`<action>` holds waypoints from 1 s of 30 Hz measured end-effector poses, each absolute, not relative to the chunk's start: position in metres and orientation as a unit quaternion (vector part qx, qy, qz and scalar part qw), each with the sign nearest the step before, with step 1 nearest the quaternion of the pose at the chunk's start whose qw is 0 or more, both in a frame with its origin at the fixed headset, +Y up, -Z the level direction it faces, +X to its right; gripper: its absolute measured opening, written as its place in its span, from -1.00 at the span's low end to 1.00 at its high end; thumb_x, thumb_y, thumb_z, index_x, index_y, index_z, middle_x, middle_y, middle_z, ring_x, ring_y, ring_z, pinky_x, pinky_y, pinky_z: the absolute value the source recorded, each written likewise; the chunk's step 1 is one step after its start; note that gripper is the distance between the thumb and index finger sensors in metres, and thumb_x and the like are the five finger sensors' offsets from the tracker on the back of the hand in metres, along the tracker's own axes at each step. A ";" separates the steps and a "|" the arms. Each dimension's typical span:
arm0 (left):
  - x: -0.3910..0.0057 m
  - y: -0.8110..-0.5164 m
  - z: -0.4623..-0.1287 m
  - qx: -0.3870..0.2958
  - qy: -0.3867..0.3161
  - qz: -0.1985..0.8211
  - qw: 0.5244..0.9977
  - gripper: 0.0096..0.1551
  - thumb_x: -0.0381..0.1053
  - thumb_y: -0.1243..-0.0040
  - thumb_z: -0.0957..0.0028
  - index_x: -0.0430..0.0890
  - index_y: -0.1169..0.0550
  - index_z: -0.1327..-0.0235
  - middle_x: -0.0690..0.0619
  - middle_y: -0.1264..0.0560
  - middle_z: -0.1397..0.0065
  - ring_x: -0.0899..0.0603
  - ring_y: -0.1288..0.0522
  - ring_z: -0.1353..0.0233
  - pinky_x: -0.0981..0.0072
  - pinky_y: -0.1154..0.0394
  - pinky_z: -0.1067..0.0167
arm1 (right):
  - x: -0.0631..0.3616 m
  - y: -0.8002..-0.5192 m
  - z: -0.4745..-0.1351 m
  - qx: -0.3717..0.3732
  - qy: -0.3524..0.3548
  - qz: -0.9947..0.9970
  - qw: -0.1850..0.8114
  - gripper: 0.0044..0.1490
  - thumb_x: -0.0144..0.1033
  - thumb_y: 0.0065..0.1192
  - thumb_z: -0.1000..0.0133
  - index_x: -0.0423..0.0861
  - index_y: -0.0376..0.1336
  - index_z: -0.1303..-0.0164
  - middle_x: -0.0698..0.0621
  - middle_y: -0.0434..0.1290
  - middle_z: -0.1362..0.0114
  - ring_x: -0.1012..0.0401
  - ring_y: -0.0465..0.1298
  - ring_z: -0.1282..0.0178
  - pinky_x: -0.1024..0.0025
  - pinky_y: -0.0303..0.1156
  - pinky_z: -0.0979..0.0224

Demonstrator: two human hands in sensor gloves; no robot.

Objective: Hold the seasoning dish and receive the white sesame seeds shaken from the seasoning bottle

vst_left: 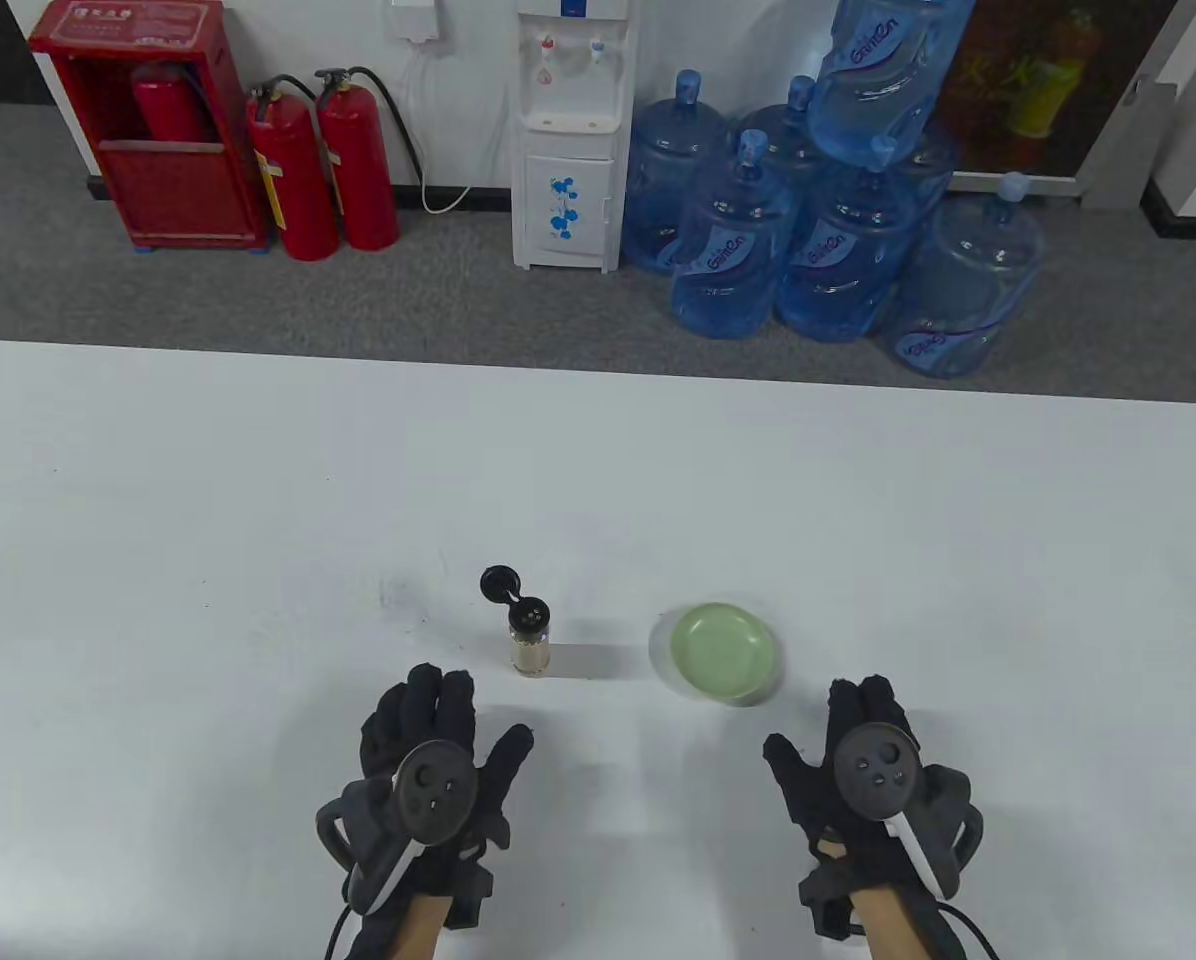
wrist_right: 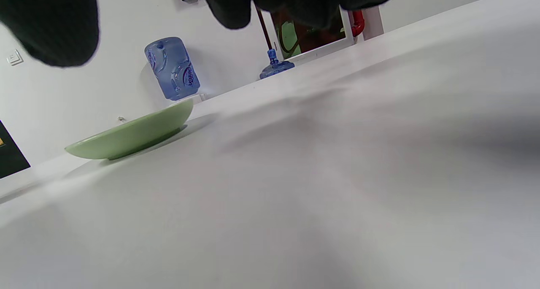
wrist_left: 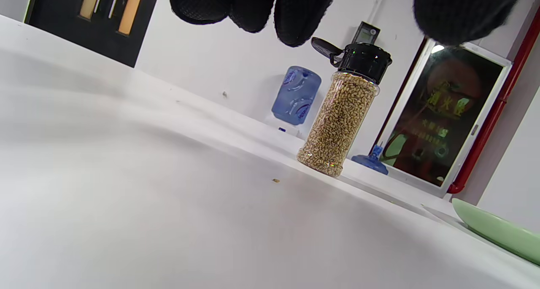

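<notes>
A white tabletop (vst_left: 258, 500) seen from above, with two hands in black sensor gloves reaching in from the near edge. Neither hand holds anything.

The left hand (vst_left: 436, 760) lies palm down with its fingers spread and loosely extended, just short of a small clear seasoning bottle (vst_left: 531, 637). The bottle stands upright, nearly full of pale sesame seeds. Its black flip cap (vst_left: 498, 583) is already swung open and hangs back on its hinge, so the shaker holes on top are exposed. In the left wrist view the gloved fingertips (wrist_left: 295, 14) hang above and in front of the bottle, not touching it. A single stray seed (wrist_left: 276, 180) lies on the tabletop near the bottle's base.

The right hand (vst_left: 873, 765) also rests palm down and open, fingers together, just near of a shallow light-green dish (vst_left: 723, 652). The dish sits flat on the tabletop, to the right of the bottle and apart from it. It looks empty. The right wrist view shows its low sloping rim in profile, with the fingertips (wrist_right: 236, 6) above and clear of it.

Each hand seems placed facing its own item: left for the bottle, right for the dish. Judging by this, the task has not yet begun; both things still need lifting before any seeds can be shaken.

Beyond the tabletop are a water dispenser (vst_left: 570, 140), blue water jugs (vst_left: 828, 230) and red fire extinguishers (vst_left: 323, 165).
</notes>
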State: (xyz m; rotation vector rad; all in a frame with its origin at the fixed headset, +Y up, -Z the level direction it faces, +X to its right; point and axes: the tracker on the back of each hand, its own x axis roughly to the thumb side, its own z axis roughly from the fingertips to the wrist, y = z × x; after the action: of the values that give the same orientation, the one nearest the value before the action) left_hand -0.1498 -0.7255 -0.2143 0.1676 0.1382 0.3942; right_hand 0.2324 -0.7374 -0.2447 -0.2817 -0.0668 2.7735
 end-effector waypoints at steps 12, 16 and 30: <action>-0.147 -0.726 -0.214 0.082 0.065 0.194 0.975 -0.04 0.50 -0.15 0.05 0.00 -0.35 -0.54 -0.02 -0.12 -0.69 -0.35 -0.17 -0.67 -0.33 -0.10 -0.55 | 0.234 -0.737 -0.243 -0.105 -0.027 0.978 0.178 0.16 0.45 0.21 0.01 -0.07 -0.02 -0.59 -0.07 -0.16 -0.69 -0.08 0.09 -0.70 -0.08 0.09 -0.67; -0.148 -0.726 -0.214 0.085 0.069 0.192 0.975 -0.04 0.50 -0.15 0.05 0.00 -0.35 -0.53 -0.02 -0.13 -0.68 -0.35 -0.17 -0.67 -0.33 -0.10 -0.55 | 0.234 -0.737 -0.243 -0.106 -0.032 0.979 0.172 0.05 0.40 0.24 0.00 -0.06 0.11 -0.53 -0.05 0.00 -0.68 -0.06 0.22 -0.64 -0.02 0.21 -0.63; -0.144 -0.727 -0.218 0.073 0.056 0.180 0.979 -0.06 0.49 -0.14 0.03 0.01 -0.36 -0.53 0.00 -0.15 -0.68 -0.33 -0.20 -0.67 -0.32 -0.12 -0.56 | 0.221 -0.731 -0.299 -0.167 -0.030 0.981 0.091 -0.17 0.36 0.26 0.00 0.00 0.37 -0.31 0.01 0.31 -0.56 0.07 0.51 -0.33 0.24 0.50 -0.30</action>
State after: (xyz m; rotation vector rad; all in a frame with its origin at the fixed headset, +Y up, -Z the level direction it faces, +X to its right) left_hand -0.1439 -0.7268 -0.2183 0.1461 0.1137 0.3629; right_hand 0.2208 -0.7307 -0.2987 -0.4958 -0.0880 2.9158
